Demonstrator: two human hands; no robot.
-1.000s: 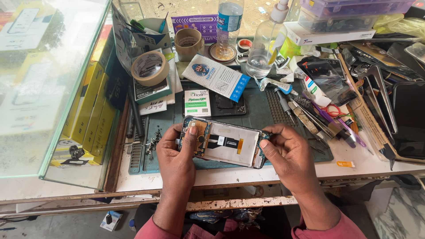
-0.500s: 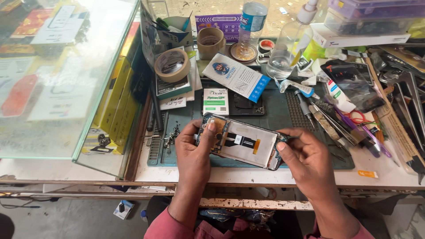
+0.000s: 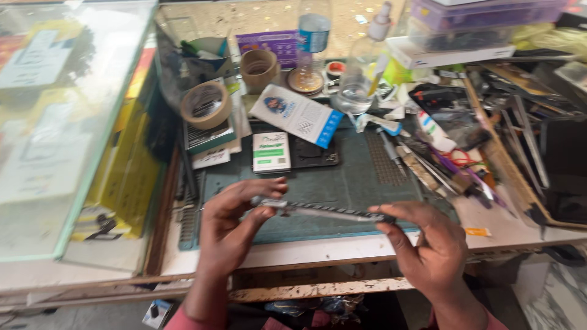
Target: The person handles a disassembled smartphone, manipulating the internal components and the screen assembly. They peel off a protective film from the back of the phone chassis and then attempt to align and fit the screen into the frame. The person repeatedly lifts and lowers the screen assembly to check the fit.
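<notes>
An opened phone (image 3: 324,211), now turned edge-on so only its thin side shows, is held over the dark green work mat (image 3: 342,183) near the bench's front edge. My left hand (image 3: 235,226) pinches its left end between thumb and fingers. My right hand (image 3: 428,241) grips its right end. The phone's inner side cannot be seen from this angle.
A glass display case (image 3: 67,122) fills the left. Tape rolls (image 3: 206,104), a white and blue box (image 3: 296,113), a small green-and-white packet (image 3: 271,151), a clear bottle (image 3: 358,85) and a heap of tools and pens (image 3: 452,159) crowd the bench behind and right.
The phone has been tipped from lying flat with its open back facing up to edge-on. Both hands kept hold of its ends.
</notes>
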